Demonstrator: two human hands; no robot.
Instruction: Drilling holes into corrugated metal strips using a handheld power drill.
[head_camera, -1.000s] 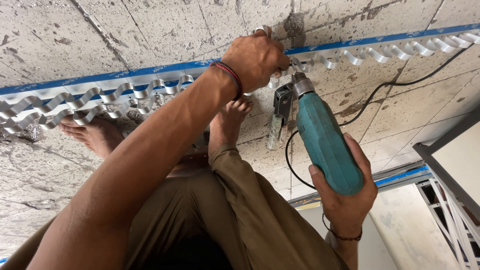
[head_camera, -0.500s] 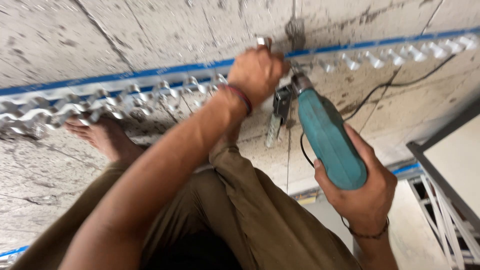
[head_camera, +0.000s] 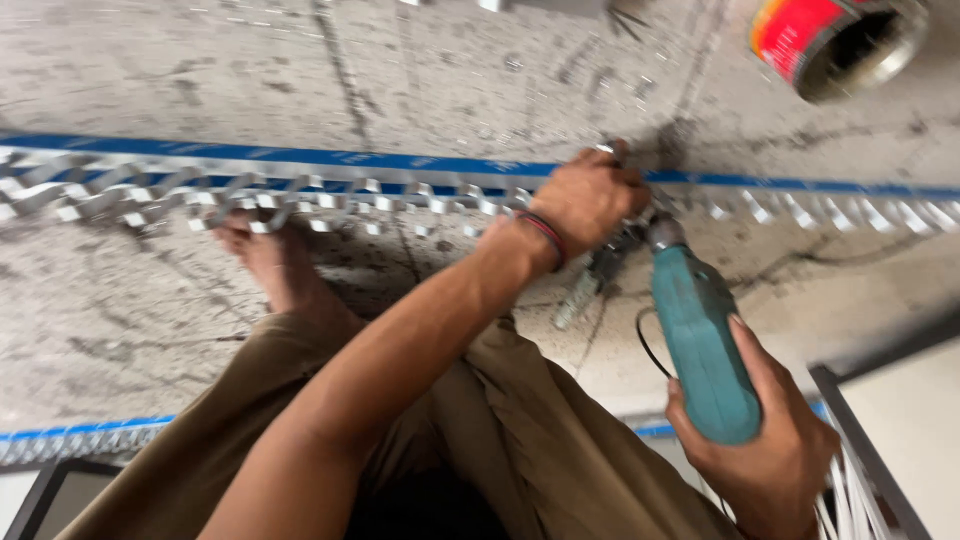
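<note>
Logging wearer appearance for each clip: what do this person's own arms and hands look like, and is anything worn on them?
Both arms are bare, with no sleeves and no gloves on the hands. The left hand has a thin red and dark thread band around the wrist. The right hand shows no ring; its wrist is cut off at the frame edge, so any band there cannot be told.

Left arm stretched toward one o'clock, left hand (head_camera: 590, 195) curled knuckles-up, right hand (head_camera: 775, 450) clenched at four o'clock, palm turned inward

Bare floor (head_camera: 200, 70) lies open beyond the rail (head_camera: 300, 185); a can (head_camera: 835, 40) blocks top right.
</note>
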